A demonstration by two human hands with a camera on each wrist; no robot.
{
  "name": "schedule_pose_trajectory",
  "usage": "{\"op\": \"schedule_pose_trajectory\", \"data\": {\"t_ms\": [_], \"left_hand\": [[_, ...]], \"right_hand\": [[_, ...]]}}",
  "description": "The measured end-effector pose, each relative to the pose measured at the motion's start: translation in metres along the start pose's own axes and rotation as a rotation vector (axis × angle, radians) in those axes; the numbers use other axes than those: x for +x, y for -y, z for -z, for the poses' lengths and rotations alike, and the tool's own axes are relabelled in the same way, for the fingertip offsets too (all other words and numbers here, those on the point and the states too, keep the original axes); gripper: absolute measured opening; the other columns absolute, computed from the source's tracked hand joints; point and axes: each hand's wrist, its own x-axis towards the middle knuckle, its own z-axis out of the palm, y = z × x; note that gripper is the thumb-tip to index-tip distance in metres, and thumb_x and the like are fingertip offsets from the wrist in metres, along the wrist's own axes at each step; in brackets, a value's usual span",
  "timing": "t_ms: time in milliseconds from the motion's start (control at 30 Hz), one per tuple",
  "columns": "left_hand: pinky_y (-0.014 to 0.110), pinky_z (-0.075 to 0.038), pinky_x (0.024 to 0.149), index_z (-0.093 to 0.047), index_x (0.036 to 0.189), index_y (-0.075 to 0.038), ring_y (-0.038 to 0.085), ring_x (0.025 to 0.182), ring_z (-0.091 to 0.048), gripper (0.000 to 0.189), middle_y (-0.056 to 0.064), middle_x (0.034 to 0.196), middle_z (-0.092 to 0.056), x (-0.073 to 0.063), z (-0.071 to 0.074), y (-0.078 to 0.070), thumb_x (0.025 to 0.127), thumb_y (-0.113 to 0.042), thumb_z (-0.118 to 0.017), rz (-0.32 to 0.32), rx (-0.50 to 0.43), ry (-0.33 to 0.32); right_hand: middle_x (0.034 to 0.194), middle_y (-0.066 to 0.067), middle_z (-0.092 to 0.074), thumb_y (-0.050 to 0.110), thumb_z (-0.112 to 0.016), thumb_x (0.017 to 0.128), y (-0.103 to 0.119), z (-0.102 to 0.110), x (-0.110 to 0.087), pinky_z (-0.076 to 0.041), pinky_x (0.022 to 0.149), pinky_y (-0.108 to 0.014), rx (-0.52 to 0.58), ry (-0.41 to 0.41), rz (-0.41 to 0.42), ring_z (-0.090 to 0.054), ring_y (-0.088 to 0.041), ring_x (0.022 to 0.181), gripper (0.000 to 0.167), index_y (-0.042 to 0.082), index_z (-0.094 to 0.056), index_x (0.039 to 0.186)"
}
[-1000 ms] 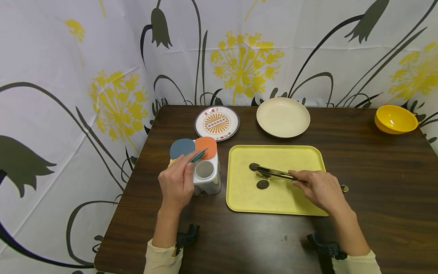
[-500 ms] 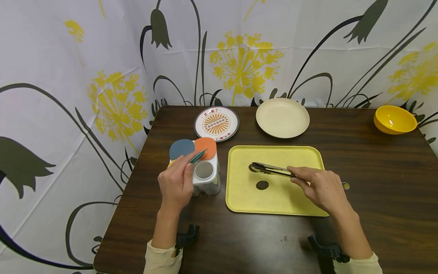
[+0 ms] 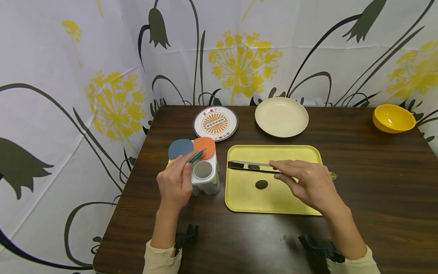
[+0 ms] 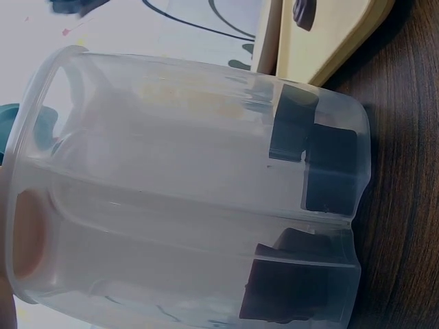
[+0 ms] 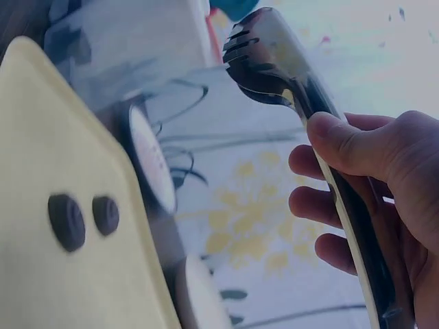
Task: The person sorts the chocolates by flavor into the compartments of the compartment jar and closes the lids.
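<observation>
In the head view my left hand [image 3: 174, 182] pinches a teal lid [image 3: 196, 156], tilted up beside the uncovered cup of a clear multi-compartment container [image 3: 207, 185]. Dark square-looking pieces [image 4: 331, 168] lie at its bottom in the left wrist view. My right hand [image 3: 309, 182] grips metal tongs [image 5: 322, 116] by their arms, thumb on one side and fingers on the other. The tongs' tips [image 3: 236, 164] point left, over the left edge of a yellow tray [image 3: 280, 203]; I cannot tell whether they hold anything. Two dark spiral-topped round pieces [image 3: 261, 184] lie on the tray.
A patterned plate [image 3: 216, 123] and a cream plate [image 3: 281, 117] stand behind the container and tray. At the far right is a yellow bowl [image 3: 394, 118]. Blue [image 3: 180, 148] and orange lids [image 3: 204, 147] cover other compartments. A flowered cloth [image 3: 113, 45] hangs behind the table.
My right hand has moved left and slightly away from me, lifting the tongs from the pieces toward the tray's left edge. My left hand with the teal lid stays nearly still.
</observation>
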Motion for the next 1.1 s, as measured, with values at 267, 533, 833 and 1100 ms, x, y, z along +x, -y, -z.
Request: {"op": "schedule_pose_trajectory", "data": {"t_ms": [267,533,833,1100], "left_hand": [[0.049,-0.053,0.087,-0.071,0.116,-0.005,0.027,0.087,-0.071,0.036,0.007,0.105,-0.074,-0.001,0.001,0.001,0.101,-0.022,-0.044,0.001,-0.001,0.002],[0.049,-0.053,0.086,-0.071,0.115,-0.003,0.027,0.084,-0.072,0.034,0.009,0.105,-0.073,0.000,0.002,0.000,0.101,-0.020,-0.046,0.013,0.013,0.017],[0.050,-0.054,0.085,-0.071,0.115,-0.003,0.026,0.075,-0.071,0.036,0.010,0.101,-0.074,0.000,0.002,0.000,0.102,-0.023,-0.044,0.016,0.023,0.019],[0.050,-0.054,0.084,-0.071,0.115,-0.003,0.025,0.070,-0.069,0.036,0.010,0.101,-0.074,0.000,0.002,0.001,0.102,-0.023,-0.044,0.014,0.024,0.020]], "right_hand": [[0.104,0.006,-0.074,0.015,-0.082,0.077,0.021,-0.013,0.028,-0.044,0.049,-0.028,0.011,-0.024,0.083,-0.071,-0.010,0.082,0.038,0.018,-0.075,0.114],[0.107,0.009,-0.073,0.017,-0.080,0.081,0.032,-0.027,0.045,-0.042,0.048,-0.025,-0.005,0.020,0.127,-0.068,-0.005,0.078,0.037,0.020,-0.074,0.117],[0.108,0.008,-0.072,0.019,-0.079,0.083,0.035,-0.034,0.048,-0.041,0.047,-0.025,-0.016,0.053,0.119,-0.066,-0.005,0.074,0.037,0.022,-0.073,0.119],[0.109,0.008,-0.072,0.021,-0.079,0.083,0.036,-0.038,0.047,-0.041,0.047,-0.025,-0.011,0.080,0.096,-0.068,-0.005,0.078,0.037,0.021,-0.073,0.119]]}}
